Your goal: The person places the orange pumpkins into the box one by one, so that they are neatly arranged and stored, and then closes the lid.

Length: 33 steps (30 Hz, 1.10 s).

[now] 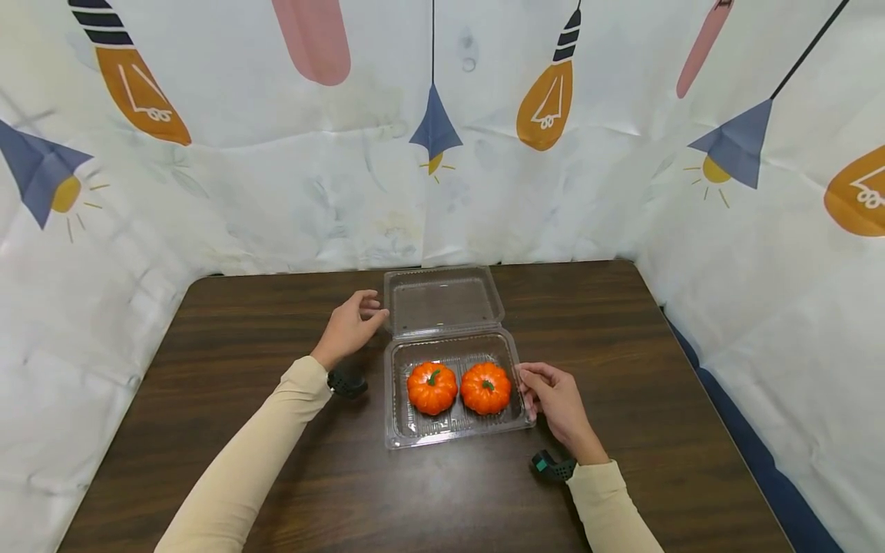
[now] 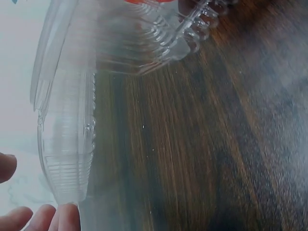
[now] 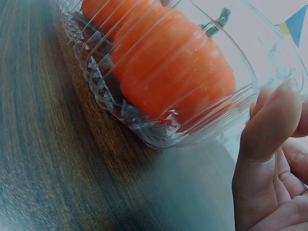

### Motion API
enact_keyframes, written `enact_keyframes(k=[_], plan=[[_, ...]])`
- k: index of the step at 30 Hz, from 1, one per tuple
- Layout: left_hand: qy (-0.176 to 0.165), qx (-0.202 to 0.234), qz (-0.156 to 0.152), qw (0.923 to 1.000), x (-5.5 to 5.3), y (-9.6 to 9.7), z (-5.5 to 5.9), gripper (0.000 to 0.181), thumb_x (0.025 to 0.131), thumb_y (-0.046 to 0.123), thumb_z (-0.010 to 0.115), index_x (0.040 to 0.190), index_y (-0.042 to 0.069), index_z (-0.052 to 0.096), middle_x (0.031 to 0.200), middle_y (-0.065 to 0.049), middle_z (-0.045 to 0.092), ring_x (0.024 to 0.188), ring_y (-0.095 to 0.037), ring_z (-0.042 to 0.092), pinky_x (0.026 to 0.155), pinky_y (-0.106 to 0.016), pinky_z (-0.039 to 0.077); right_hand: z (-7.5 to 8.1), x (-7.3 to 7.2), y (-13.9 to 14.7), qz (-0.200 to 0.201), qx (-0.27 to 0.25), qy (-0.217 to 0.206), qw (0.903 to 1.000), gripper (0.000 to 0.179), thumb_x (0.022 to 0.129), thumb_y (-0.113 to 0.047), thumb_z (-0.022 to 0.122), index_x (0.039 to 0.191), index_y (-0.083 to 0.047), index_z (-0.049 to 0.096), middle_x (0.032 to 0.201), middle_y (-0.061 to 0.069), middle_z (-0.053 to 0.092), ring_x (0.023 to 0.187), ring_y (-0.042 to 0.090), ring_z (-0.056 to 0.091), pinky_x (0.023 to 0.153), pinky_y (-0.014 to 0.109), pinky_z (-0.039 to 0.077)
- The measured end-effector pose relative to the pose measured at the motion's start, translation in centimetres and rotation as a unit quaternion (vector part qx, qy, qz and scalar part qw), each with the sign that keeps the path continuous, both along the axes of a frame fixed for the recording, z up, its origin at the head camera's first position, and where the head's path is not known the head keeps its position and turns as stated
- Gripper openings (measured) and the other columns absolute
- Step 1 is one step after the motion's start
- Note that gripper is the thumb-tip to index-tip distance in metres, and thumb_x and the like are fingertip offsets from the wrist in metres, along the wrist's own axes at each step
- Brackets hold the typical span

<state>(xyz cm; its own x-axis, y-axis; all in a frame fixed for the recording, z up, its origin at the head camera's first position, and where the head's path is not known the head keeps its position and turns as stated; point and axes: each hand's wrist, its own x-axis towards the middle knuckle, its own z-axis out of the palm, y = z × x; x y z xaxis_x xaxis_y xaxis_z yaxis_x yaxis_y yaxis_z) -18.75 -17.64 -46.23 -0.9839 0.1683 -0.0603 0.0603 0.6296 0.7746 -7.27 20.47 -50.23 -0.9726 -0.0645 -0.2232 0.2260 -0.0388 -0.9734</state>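
Note:
A clear plastic clamshell box (image 1: 456,442) lies on the table with its lid (image 1: 444,303) folded back. Two small orange pumpkins sit side by side in the base: the left pumpkin (image 1: 432,389) and the right pumpkin (image 1: 486,388), both with green stems. At the lid's left edge is my left hand (image 1: 349,326); in the left wrist view its fingertips (image 2: 67,216) meet the lid's end while the thumb (image 2: 6,167) stands apart. My right hand (image 1: 558,403) pinches the right rim of the base, its thumb (image 3: 272,120) against the plastic in the right wrist view.
The dark wood-grain table (image 1: 276,430) holds the box near its back edge. A white curtain (image 1: 290,184) printed with lamps and bulbs surrounds the back and sides. Each wrist wears a black strap device, such as the left one (image 1: 347,381).

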Motion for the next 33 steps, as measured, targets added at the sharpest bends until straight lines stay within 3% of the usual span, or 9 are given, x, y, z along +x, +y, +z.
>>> enact_keyframes(k=[7, 16, 21, 29, 33], plan=[[-0.009, 0.019, 0.018, 0.9996, 0.2, 0.2, -0.2, 0.060, 0.105, 0.033, 0.059, 0.152, 0.000, 0.044, 0.143, -0.023, 0.061, 0.130, -0.039, 0.063, 0.104, -0.055, 0.055, -0.2, -0.1, 0.0, 0.005, -0.005, -0.001, 1.0000, 0.034, 0.105, -0.018, 0.061, 0.127, 0.009, 0.063, 0.077, -0.002, 0.066, 0.052, 0.010, 0.053, 0.045, 0.023, 0.051], [-0.031, 0.060, 0.017, 0.9976, 0.0, 0.4, -0.7, 0.058, 0.105, 0.030, 0.058, 0.153, -0.001, 0.044, 0.142, -0.024, 0.061, 0.124, -0.039, 0.067, 0.101, -0.050, 0.058, -0.3, -0.1, 0.1, 0.000, 0.005, -0.006, 1.0000, 0.034, 0.105, -0.017, 0.060, 0.126, 0.009, 0.063, 0.077, -0.002, 0.066, 0.052, 0.010, 0.053, 0.044, 0.023, 0.051], [-0.046, 0.094, 0.012, 0.9945, -0.1, 0.6, -1.2, 0.057, 0.106, 0.026, 0.057, 0.153, -0.001, 0.043, 0.141, -0.026, 0.062, 0.117, -0.039, 0.070, 0.099, -0.046, 0.060, -0.4, 0.0, 0.2, -0.002, 0.012, -0.011, 0.9999, 0.034, 0.106, -0.019, 0.060, 0.127, 0.008, 0.064, 0.078, -0.002, 0.066, 0.053, 0.010, 0.053, 0.045, 0.023, 0.051], [-0.081, 0.165, 0.015, 0.9829, -0.3, 0.4, -1.5, 0.058, 0.108, 0.024, 0.053, 0.157, -0.002, 0.036, 0.145, -0.030, 0.056, 0.124, -0.043, 0.066, 0.106, -0.049, 0.056, -0.3, 0.1, 0.2, -0.001, 0.013, -0.010, 0.9999, 0.036, 0.106, -0.020, 0.060, 0.128, 0.008, 0.063, 0.078, -0.002, 0.066, 0.052, 0.010, 0.054, 0.045, 0.024, 0.052], [-0.096, 0.167, 0.016, 0.9813, -0.4, 0.1, -1.7, 0.057, 0.108, 0.024, 0.053, 0.156, -0.001, 0.037, 0.145, -0.030, 0.057, 0.125, -0.043, 0.066, 0.107, -0.048, 0.056, -0.3, 0.1, 0.1, 0.002, 0.010, -0.013, 0.9999, 0.038, 0.105, -0.022, 0.062, 0.128, 0.008, 0.063, 0.078, -0.002, 0.066, 0.053, 0.010, 0.054, 0.045, 0.024, 0.052]])
